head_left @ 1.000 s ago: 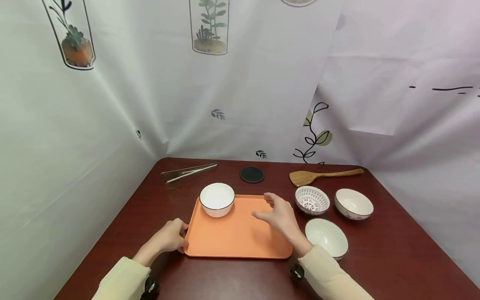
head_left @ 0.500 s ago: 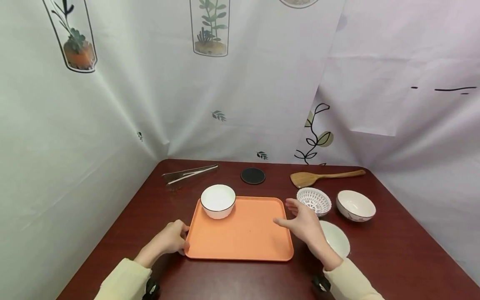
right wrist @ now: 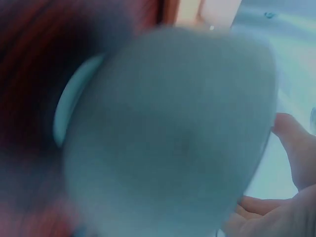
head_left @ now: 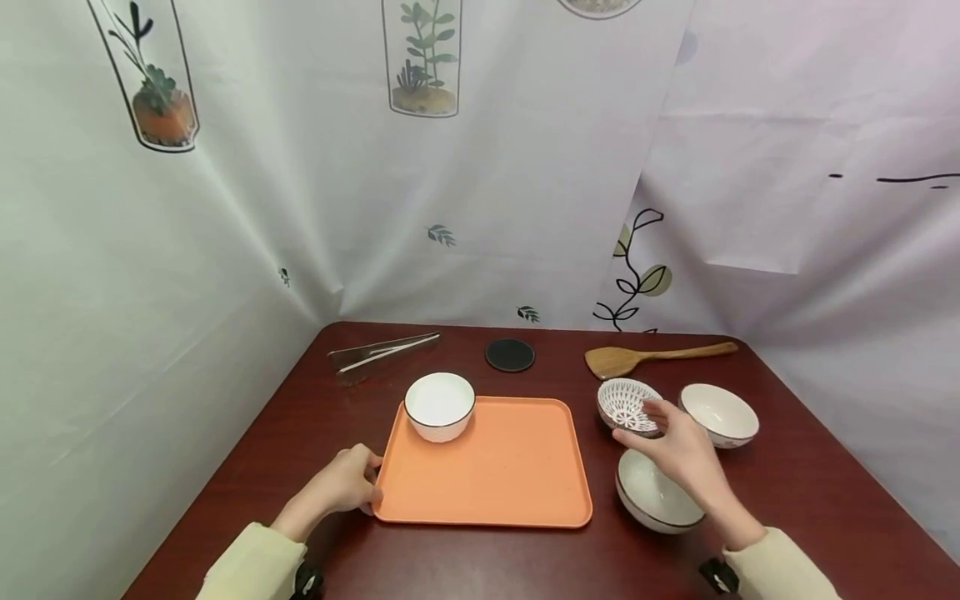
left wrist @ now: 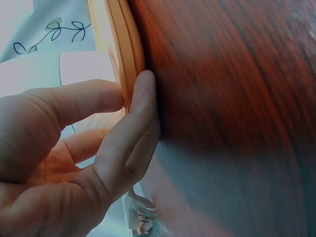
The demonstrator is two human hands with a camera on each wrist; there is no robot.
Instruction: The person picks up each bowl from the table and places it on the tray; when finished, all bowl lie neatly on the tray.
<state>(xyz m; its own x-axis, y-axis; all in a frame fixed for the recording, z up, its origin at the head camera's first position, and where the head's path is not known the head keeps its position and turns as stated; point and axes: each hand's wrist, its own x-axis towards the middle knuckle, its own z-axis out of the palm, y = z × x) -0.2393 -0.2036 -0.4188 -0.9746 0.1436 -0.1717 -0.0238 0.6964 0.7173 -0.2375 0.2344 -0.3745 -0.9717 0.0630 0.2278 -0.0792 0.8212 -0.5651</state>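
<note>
My left hand (head_left: 347,482) pinches the left rim of an orange tray (head_left: 487,467) near its front corner. In the left wrist view, the thumb lies on one side of the rim and fingers (left wrist: 144,91) on the other. A white bowl with a dark rim (head_left: 440,404) stands in the tray's back left corner. To the right of the tray, my right hand (head_left: 686,450) hovers with thumb and fingers apart, holding nothing. Beneath it are a plain white bowl (head_left: 648,500), which fills the right wrist view, and a white patterned bowl (head_left: 624,402), partly covered.
Another white bowl (head_left: 720,417) stands at the far right. Along the back lie metal tongs (head_left: 382,352), a black round coaster (head_left: 510,355) and a wooden spatula (head_left: 652,357). The dark red table (head_left: 465,567) is bordered by white printed cloth (head_left: 525,167) behind and at the sides.
My right hand has moved from above the tray rightward to over the bowls, its fingers staying apart. My left hand keeps its hold on the tray rim.
</note>
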